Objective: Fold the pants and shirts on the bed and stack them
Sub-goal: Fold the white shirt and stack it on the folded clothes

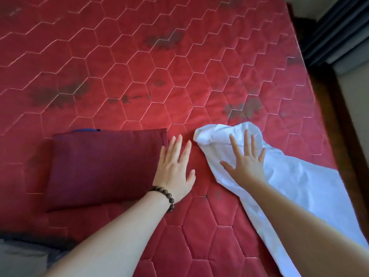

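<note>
I am pressing the right hand [246, 162], fingers spread flat, on the crumpled white garment [295, 176]; left hand [175, 168] is lying flat beside the folded maroon garment [103, 166]. Risk: cloth bunching under the palm.

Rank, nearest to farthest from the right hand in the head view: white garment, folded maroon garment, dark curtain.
1. White garment: under the right hand.
2. Folded maroon garment: leftward, beside the left hand.
3. Dark curtain: far upper right.
</note>
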`<state>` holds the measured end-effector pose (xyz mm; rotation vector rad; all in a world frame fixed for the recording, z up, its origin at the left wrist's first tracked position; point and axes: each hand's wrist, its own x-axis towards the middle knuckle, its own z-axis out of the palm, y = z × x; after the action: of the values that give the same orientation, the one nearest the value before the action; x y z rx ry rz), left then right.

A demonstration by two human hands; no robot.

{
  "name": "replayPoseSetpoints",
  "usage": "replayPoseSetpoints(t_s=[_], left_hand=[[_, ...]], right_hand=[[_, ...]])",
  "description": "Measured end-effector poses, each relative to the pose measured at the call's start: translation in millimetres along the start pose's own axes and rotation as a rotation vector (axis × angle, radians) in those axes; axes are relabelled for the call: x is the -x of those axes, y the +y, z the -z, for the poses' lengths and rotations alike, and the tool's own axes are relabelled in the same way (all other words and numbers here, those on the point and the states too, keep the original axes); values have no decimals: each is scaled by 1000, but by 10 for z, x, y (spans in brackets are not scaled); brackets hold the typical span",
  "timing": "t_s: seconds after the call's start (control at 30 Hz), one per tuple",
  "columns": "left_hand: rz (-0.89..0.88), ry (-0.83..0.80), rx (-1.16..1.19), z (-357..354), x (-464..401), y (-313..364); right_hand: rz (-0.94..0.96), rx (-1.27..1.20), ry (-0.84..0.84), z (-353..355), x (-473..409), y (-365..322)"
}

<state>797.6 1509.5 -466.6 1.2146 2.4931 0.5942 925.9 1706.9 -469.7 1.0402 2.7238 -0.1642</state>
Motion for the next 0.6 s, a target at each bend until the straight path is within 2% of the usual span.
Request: replayPoseSetpoints(t_s=[0.1,0.17,0.3,0.37,0.43,0.5,0.53,0.6], left_hand=[[-18,-138,-10,-404,-161,384],[31,-162,39,-576,-218,550],[136,-166,115,-737,-100,684],[156,-163,127,-757,66,728],[168,-53,149,-741,231,788],[220,122,230,-693,296,840],[247,184,256,-673,272,849],[261,176,237,-634,152,829]], right_hand=[[-66,15,-244,-163,-115,358],[-65,-32,-324,-306,-56,401],[-47,-74,-225,-586,494,312],[-45,-95,-233,-631,806,272],[-26,-114,-270,-590,1016,270],[-22,-144,-205,-453,1056,285],[-25,-167,-106,-347,1004,296],[-3,-210,127,-164,775,342]])
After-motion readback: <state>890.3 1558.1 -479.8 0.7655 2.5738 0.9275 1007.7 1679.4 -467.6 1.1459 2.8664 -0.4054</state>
